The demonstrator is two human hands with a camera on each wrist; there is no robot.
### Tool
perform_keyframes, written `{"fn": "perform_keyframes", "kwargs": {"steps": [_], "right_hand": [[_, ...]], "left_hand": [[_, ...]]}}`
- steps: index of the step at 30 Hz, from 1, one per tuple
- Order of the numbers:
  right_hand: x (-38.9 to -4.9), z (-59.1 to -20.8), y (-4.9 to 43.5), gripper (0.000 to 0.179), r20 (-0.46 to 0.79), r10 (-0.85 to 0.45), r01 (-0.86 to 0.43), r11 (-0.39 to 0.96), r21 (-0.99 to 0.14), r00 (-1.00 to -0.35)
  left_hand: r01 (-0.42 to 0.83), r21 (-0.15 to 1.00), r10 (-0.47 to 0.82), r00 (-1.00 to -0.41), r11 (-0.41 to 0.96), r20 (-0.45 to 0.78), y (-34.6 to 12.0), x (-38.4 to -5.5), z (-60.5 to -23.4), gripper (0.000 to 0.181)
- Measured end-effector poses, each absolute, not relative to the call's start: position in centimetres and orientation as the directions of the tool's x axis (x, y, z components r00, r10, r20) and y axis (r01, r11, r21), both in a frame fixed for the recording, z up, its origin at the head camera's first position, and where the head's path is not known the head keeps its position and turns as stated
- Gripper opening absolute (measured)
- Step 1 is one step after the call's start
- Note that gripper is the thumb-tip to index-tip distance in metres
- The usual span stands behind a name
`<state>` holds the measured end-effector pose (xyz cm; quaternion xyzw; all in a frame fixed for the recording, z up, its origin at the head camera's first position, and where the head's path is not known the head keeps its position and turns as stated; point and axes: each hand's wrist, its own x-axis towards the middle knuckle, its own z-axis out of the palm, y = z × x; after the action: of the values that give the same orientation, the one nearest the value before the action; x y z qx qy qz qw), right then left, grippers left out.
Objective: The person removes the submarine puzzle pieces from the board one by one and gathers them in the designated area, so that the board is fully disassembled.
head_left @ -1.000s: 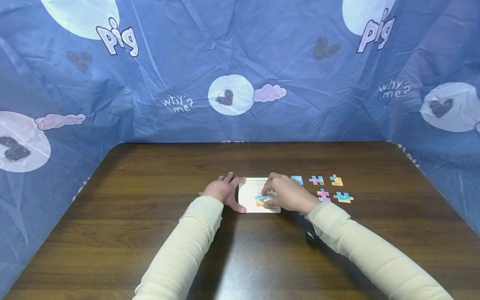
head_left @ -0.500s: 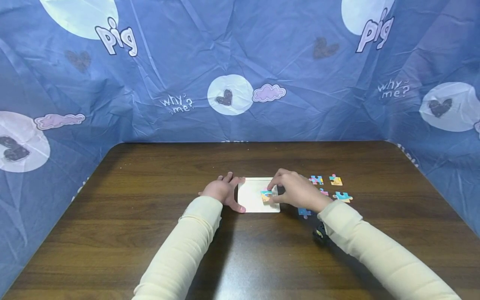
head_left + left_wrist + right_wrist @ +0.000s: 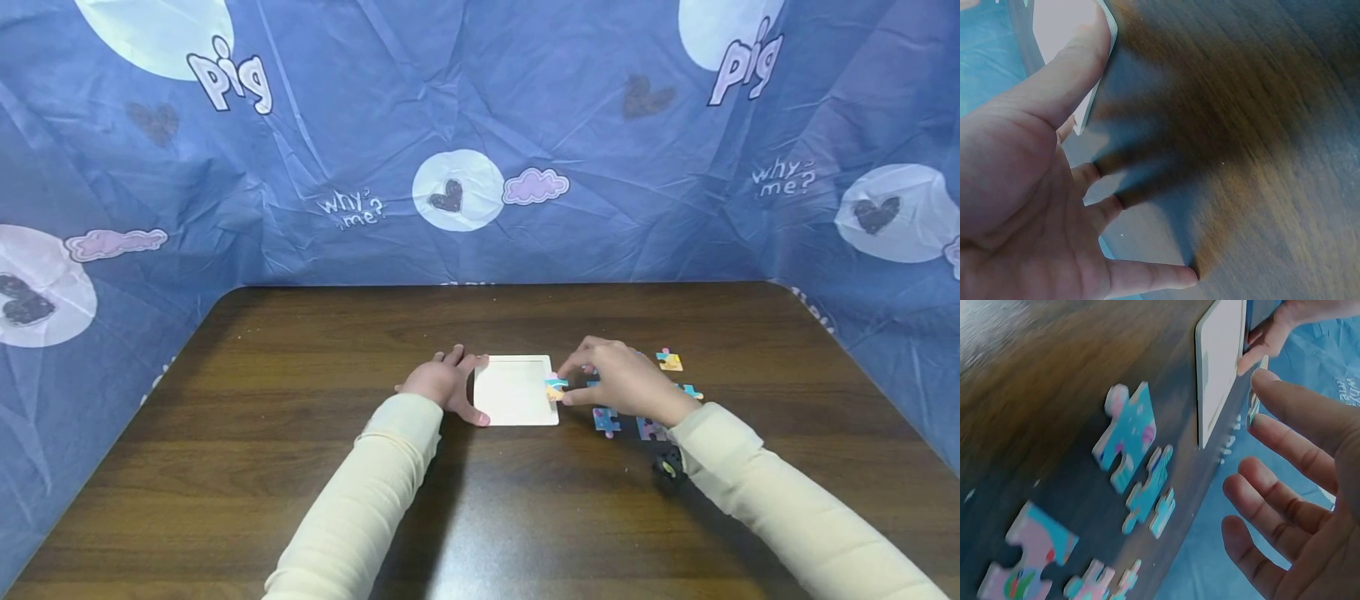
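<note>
A white square puzzle tray (image 3: 513,396) lies on the table in the head view, holding no pieces. My left hand (image 3: 446,385) is spread at its left side, thumb and index finger straight against the two corners. In the left wrist view the thumb (image 3: 1082,59) rests on the tray's rim and the other fingers are stretched out. Between thumb and index finger, my right hand (image 3: 630,379) pinches a small jigsaw piece (image 3: 555,387), blue and yellow-orange, above the tray's right edge. The right wrist view shows that piece (image 3: 1254,406) nearly edge-on, its printed face mostly hidden.
Several loose jigsaw pieces lie right of the tray, among them a blue one (image 3: 606,422) and a yellow-orange one (image 3: 670,360); the right hand covers some. A dark object (image 3: 669,463) sits at the right wrist. A blue printed cloth (image 3: 450,100) hangs behind the table.
The right hand has carried the pinched piece rightward, from over the tray's middle to its right edge. The left hand has stayed at the tray's left side.
</note>
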<state>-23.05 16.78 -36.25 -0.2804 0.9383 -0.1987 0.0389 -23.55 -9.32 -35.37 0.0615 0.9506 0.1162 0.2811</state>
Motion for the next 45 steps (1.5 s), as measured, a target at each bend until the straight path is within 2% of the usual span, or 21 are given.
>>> {"fn": "perform_keyframes", "kwargs": {"steps": [9, 16, 29, 45], "right_hand": [[-22.5, -35.7, 18.8, 0.027, 0.073, -0.544, -0.526, 0.758, -0.386, -0.836], [-22.0, -34.9, 20.5, 0.025, 0.045, -0.489, -0.465, 0.792, -0.397, -0.871], [-21.0, -35.0, 24.8, 0.026, 0.081, -0.488, -0.481, 0.795, -0.370, -0.869], [-20.0, -35.6, 29.0, 0.031, 0.040, -0.417, -0.399, 0.830, -0.390, -0.908]], "left_hand": [[0.059, 0.253, 0.186, -0.835, 0.966, -0.517, -9.4, -23.5, -35.3, 0.098], [0.056, 0.252, 0.184, -0.833, 0.966, -0.521, -9.3, -23.6, -35.3, 0.098], [0.059, 0.258, 0.190, -0.835, 0.964, -0.517, -9.3, -23.6, -35.3, 0.097], [0.059, 0.258, 0.187, -0.842, 0.964, -0.506, -9.4, -23.5, -35.4, 0.097]]}}
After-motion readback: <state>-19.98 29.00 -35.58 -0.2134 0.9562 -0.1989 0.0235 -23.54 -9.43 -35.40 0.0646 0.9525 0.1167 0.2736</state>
